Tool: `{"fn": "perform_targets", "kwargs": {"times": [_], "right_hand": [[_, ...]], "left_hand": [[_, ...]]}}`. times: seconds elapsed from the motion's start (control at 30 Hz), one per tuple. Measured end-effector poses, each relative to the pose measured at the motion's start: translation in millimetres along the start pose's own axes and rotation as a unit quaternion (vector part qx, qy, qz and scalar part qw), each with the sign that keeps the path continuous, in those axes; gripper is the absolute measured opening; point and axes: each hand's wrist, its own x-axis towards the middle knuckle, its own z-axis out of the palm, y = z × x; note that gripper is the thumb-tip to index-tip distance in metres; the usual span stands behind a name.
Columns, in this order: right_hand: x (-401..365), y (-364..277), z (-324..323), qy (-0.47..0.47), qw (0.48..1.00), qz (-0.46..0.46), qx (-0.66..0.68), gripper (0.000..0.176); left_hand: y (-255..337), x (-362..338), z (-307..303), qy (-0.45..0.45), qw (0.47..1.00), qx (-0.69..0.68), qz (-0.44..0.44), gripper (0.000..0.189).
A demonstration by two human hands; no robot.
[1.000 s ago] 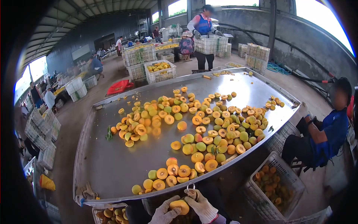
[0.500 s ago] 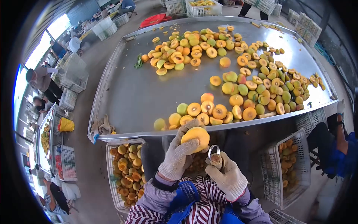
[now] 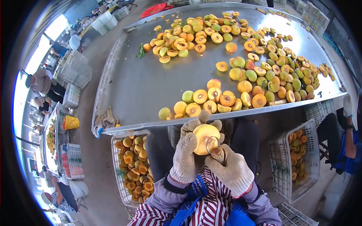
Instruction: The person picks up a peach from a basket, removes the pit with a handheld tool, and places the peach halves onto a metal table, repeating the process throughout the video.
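My left hand (image 3: 185, 157), in a pale knitted glove, grips a yellow peach half (image 3: 201, 136) with its cut face turned up. In my gloved right hand (image 3: 233, 170) is a ring-shaped pitting knife (image 3: 216, 151) with a short brown handle. The metal ring lies against the right part of the cut face, near its middle. Just beyond my hands, several peach halves (image 3: 193, 109) line the near edge of the metal table (image 3: 143, 90). The ring partly covers the fruit's centre.
Larger piles of peaches (image 3: 181, 41) lie farther back on the table. A white crate (image 3: 124, 192) of peach halves stands at my left, another crate (image 3: 279, 169) at my right. Gloves (image 3: 106, 119) rest on the table's left corner. A person in blue (image 3: 350, 150) sits at right.
My right hand has brought the ring up onto the peach half; before, it was apart at the right. The left hand moved slightly right. The view tilted down, shifting the table upward.
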Motion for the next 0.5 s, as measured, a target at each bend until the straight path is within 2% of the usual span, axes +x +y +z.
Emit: {"fn": "perform_targets", "kwargs": {"times": [0.03,0.17,0.23,0.27,0.33,0.5], "right_hand": [[-1,-2,-1,-0.02,0.999,0.03,0.001,0.028],[-2,-2,-1,-0.029,0.999,0.041,0.006,0.029],[-4,1,1,-0.013,0.999,0.041,0.025,0.029],[-5,1,0,-0.012,0.999,0.043,0.025,0.029],[-3,-1,-2,-0.039,0.997,0.068,0.024,0.029],[-3,3,2,-0.023,0.997,0.046,0.055,0.03]], "left_hand": [[-1,0,1,0.006,1.0,-0.007,0.025,0.056],[-1,-3,-2,-0.012,0.999,0.04,0.03,0.058],[-1,-3,-1,-0.018,0.992,0.122,0.024,0.06],[1,-3,-2,-0.018,0.992,0.122,0.021,0.06],[10,1,-6,-0.045,0.984,0.169,-0.041,0.062],[8,-1,-4,-0.019,0.991,0.13,0.004,0.067]]}}
